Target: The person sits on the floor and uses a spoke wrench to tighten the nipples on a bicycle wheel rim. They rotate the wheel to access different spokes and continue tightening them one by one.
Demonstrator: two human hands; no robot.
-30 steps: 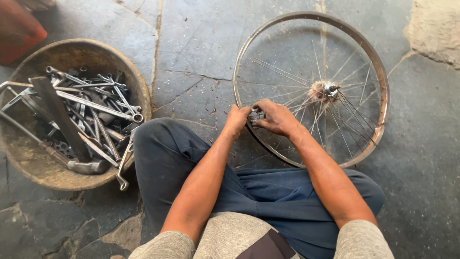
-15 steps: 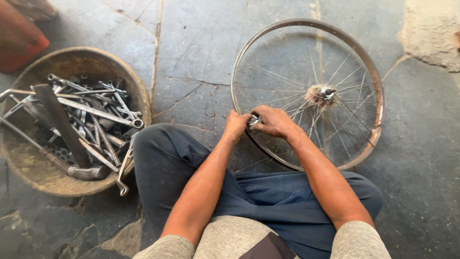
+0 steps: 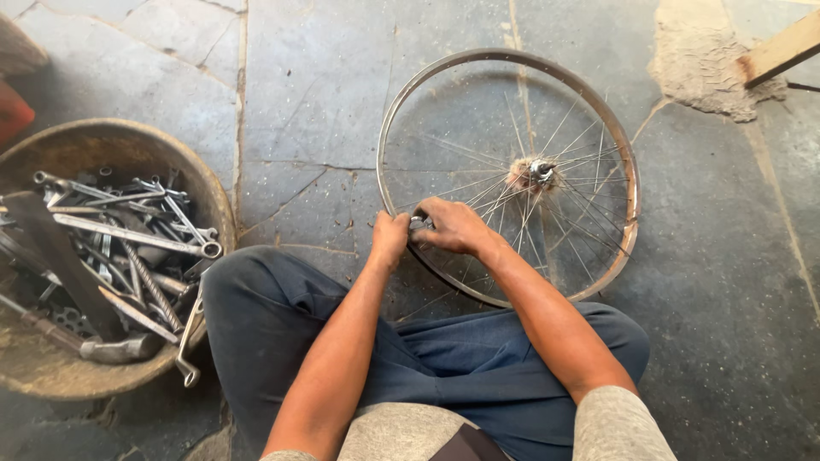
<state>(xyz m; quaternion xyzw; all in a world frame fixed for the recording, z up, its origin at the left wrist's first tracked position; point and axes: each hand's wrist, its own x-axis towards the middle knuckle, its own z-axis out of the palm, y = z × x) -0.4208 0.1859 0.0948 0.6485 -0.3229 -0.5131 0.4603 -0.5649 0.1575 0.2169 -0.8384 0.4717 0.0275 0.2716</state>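
Note:
A bare metal bicycle wheel rim (image 3: 444, 72) with thin spokes and a dusty hub (image 3: 536, 172) lies flat on the stone floor in front of my knees. My left hand (image 3: 389, 239) grips the near left edge of the rim. My right hand (image 3: 453, 226) is closed on a small metal tool (image 3: 418, 224) held against the rim right beside the left hand. Both forearms reach forward over my dark blue trousers (image 3: 282, 316).
A round, worn metal basin (image 3: 128, 141) at my left holds several spanners, a hammer and other steel tools. A patch of rough cement (image 3: 700, 60) and a wooden plank end (image 3: 781, 51) sit at the far right. A red object (image 3: 13, 111) shows at the left edge.
The view has shifted slightly, so the wheel and basin sit lower and further left. My hands stay together at the same spot on the rim.

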